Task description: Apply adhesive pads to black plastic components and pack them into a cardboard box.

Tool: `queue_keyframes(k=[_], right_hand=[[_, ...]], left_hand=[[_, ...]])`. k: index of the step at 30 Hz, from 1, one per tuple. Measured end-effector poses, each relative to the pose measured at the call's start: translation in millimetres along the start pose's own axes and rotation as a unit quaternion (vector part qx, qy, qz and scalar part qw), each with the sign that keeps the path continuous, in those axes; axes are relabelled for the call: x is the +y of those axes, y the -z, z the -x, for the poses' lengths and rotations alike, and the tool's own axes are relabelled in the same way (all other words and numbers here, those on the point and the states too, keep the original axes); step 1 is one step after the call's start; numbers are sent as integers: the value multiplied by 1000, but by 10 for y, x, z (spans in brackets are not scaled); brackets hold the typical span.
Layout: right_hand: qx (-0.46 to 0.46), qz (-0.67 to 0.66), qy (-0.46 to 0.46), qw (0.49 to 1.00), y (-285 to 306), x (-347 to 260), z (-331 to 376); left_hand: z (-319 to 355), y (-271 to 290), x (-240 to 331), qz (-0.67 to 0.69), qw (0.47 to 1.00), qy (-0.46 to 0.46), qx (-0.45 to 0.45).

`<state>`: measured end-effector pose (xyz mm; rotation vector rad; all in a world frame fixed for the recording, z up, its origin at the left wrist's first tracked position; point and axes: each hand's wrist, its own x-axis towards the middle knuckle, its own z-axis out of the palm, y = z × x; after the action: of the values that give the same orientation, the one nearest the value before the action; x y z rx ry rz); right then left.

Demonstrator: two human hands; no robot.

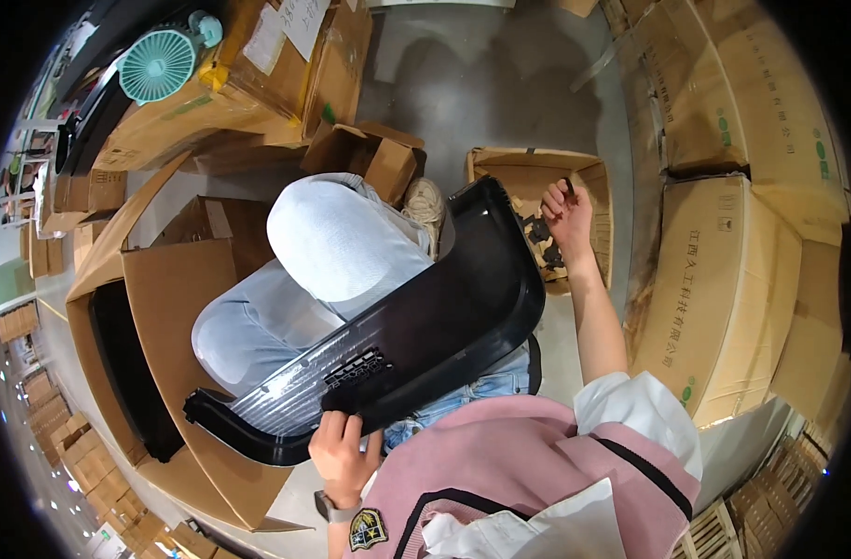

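Observation:
A long black plastic panel (435, 312) with a raised rim and a small grille rests slanting across my lap. My left hand (340, 455) is closed on its near edge, fingers curled over the rim beside a dark patch I cannot make out. To the right, my right hand (567, 224) is raised over an open cardboard box (601, 200). Its fingers pinch a small black piece (568, 186), whose exact kind is too small to tell. Several similar black pieces (540, 233) lie inside that box.
At my left stands an open carton (188, 307) with a black part (132, 373) inside. A smaller open box (388, 168) sits beyond my knees. Large cartons (696, 289) line the right side. A teal fan (157, 67) is by the boxes at far left.

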<state>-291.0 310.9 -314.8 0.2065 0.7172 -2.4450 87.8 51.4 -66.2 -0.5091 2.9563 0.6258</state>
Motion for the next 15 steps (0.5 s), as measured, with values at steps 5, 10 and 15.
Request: queue_keyframes(k=[5, 10, 15], right_hand=[[3, 84, 16, 996, -1387, -184, 287], [-86, 331, 147, 928, -2843, 116, 865], [-345, 536, 444, 629, -3462, 658, 1208]], left_hand=[[-106, 372, 203, 146, 985, -6, 89], [-578, 538, 422, 366, 913, -40, 179], [-747, 783, 511, 769, 637, -11, 61]])
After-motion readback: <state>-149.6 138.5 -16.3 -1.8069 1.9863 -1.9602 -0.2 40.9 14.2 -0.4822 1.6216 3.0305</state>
